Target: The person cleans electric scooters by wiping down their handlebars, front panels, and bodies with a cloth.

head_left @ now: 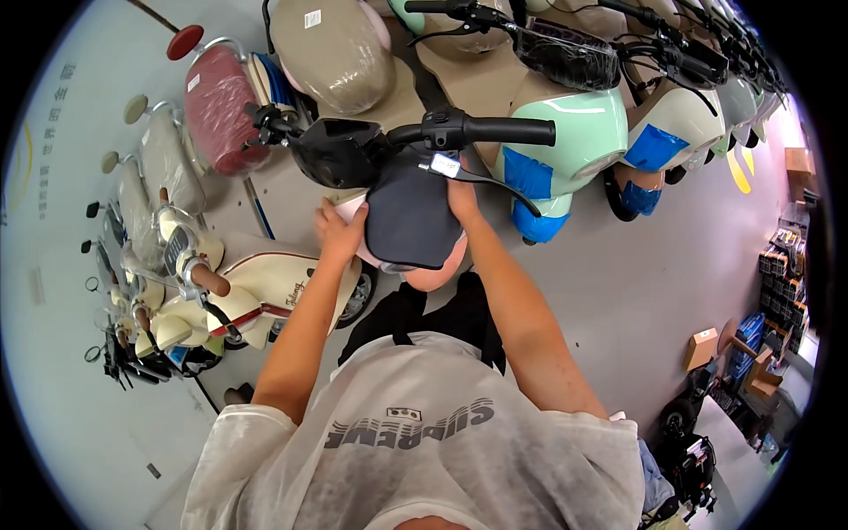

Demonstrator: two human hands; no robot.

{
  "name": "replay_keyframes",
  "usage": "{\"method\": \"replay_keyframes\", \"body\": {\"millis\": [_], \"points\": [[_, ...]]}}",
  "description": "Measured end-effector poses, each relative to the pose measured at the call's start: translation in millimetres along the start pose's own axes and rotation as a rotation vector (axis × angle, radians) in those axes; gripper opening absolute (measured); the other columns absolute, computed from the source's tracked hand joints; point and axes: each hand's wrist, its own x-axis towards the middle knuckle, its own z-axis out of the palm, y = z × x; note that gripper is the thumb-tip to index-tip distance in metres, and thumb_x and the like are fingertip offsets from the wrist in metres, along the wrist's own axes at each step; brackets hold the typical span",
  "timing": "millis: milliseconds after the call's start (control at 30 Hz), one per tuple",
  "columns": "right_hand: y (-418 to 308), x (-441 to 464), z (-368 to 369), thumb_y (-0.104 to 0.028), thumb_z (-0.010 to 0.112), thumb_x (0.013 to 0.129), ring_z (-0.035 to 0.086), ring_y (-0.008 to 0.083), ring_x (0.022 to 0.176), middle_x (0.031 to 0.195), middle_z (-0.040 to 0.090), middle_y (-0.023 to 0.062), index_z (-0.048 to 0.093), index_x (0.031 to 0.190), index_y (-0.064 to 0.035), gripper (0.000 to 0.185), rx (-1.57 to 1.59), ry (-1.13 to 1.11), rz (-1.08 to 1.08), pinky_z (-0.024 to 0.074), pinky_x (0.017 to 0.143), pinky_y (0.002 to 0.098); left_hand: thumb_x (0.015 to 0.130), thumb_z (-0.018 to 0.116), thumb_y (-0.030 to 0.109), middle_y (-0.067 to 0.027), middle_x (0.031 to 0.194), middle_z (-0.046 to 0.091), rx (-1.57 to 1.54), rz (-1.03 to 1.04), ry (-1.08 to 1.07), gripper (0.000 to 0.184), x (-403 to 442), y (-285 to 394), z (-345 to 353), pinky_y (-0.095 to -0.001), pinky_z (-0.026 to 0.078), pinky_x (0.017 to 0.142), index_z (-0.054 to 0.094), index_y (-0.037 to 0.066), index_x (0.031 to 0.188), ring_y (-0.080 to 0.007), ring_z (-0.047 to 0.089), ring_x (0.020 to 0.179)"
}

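A smooth dark grey panel [412, 216] lies over the front of a pink scooter, whose pink body [439, 269] shows below and beside it. On the panel's left side, my left hand [341, 231] grips the edge of the pink front panel, thumb nearest the grey one. My right hand [461, 201] is against the right side, below the brake lever [495, 183]; its fingertips are partly hidden. Above both hands are the black handlebar grip [508, 132] and a black display housing [336, 152]. A small white label [445, 165] hangs by the lever.
A cream scooter [278, 287] stands close on the left. Wrapped seats, one beige [331, 53] and one red [221, 110], are farther up. A mint green scooter [565, 132] with blue film is at the right. Cardboard boxes [700, 349] and shelving stand at the far right.
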Motion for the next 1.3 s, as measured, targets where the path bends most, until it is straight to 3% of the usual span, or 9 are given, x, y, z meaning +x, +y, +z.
{"method": "replay_keyframes", "body": {"millis": [200,333,533,867,967,1033,1100,1167,1300], "points": [[125,-44,23,-0.035,0.044,0.105,0.047,0.0278,0.133,0.145,0.048,0.0129,0.033,0.152,-0.0077,0.055,0.777,0.082,0.451,0.0369,0.111,0.0373,0.059,0.081,0.074,-0.0371,0.156,-0.016,-0.051,-0.255,-0.268,0.158,19,11,6,-0.0466,0.01,0.121,-0.018,-0.011,0.149,-0.046,-0.014,0.149],[184,-85,70,-0.038,0.044,0.105,0.049,0.0242,0.131,0.144,0.05,0.0083,0.031,0.153,-0.0121,0.056,1.282,-0.047,0.584,0.0413,0.109,0.0352,0.062,0.084,0.068,-0.0418,0.154,-0.009,0.11,-0.273,-0.312,0.156,15,30,-3,-0.0419,0.023,0.119,-0.017,-0.016,0.147,-0.0451,-0.006,0.15],[94,-132,86,-0.037,0.05,0.101,0.051,0.0251,0.13,0.144,0.051,0.0089,0.038,0.15,-0.0091,0.057,1.662,-0.172,0.751,0.0412,0.109,0.0359,0.066,0.069,0.083,-0.0358,0.157,-0.017,0.208,-0.145,-0.396,0.155,20,14,0,-0.0512,0.006,0.121,-0.016,-0.019,0.145,-0.0511,-0.016,0.146],[42,-171,51,-0.036,0.056,0.097,0.053,0.026,0.129,0.144,0.053,0.0096,0.044,0.146,-0.0061,0.059,1.761,-0.238,0.865,0.0411,0.11,0.0366,0.064,0.068,0.085,-0.0409,0.155,-0.012,0.198,-0.118,-0.309,0.157,21,6,9,-0.0527,0.006,0.12,-0.015,-0.02,0.144,-0.0543,-0.013,0.145],[60,-166,54,-0.036,0.055,0.097,0.052,0.026,0.129,0.144,0.053,0.0097,0.044,0.146,-0.0061,0.058,1.683,-0.261,0.877,0.041,0.11,0.0367,0.063,0.07,0.083,-0.0428,0.154,-0.007,0.35,-0.18,-0.362,0.157,26,20,1,-0.0471,0.014,0.121,-0.014,-0.02,0.144,-0.0544,-0.002,0.147],[73,-160,57,-0.035,0.055,0.097,0.052,0.026,0.129,0.144,0.053,0.0097,0.044,0.146,-0.0061,0.058,1.615,-0.29,0.881,0.0409,0.11,0.0368,0.073,0.079,0.063,-0.0365,0.145,0.037,0.405,-0.125,-0.38,0.12,31,33,-2,-0.0461,0.029,0.116,0.026,-0.018,0.144,-0.0427,0.03,0.143],[86,-155,64,-0.035,0.055,0.097,0.052,0.026,0.129,0.144,0.053,0.0098,0.044,0.146,-0.0062,0.058,1.546,-0.32,0.889,0.0408,0.11,0.0368,0.082,0.083,0.025,-0.018,0.121,0.065,-0.357,-0.37,-0.657,0.069,35,38,-4,-0.0373,0.052,0.098,0.05,-0.006,0.135,-0.0268,0.065,0.111],[96,-148,71,-0.035,0.055,0.097,0.052,0.026,0.129,0.144,0.052,0.0098,0.044,0.146,-0.0062,0.058,1.486,-0.346,0.886,0.0408,0.11,0.0368,0.059,0.092,0.054,-0.043,0.151,0.013,-0.414,-0.315,-0.967,0.143,36,52,-10,-0.0376,0.04,0.11,0.008,-0.018,0.149,-0.0385,0.033,0.143],[114,-146,82,-0.035,0.055,0.097,0.052,0.026,0.129,0.144,0.052,0.0099,0.044,0.146,-0.0062,0.058,1.396,-0.336,0.864,0.0406,0.11,0.0369,0.061,0.092,0.051,-0.0412,0.145,0.022,-0.191,-0.276,-0.794,0.142,37,42,3,-0.0381,0.045,0.103,0.004,-0.019,0.146,-0.0373,0.041,0.132]]}}
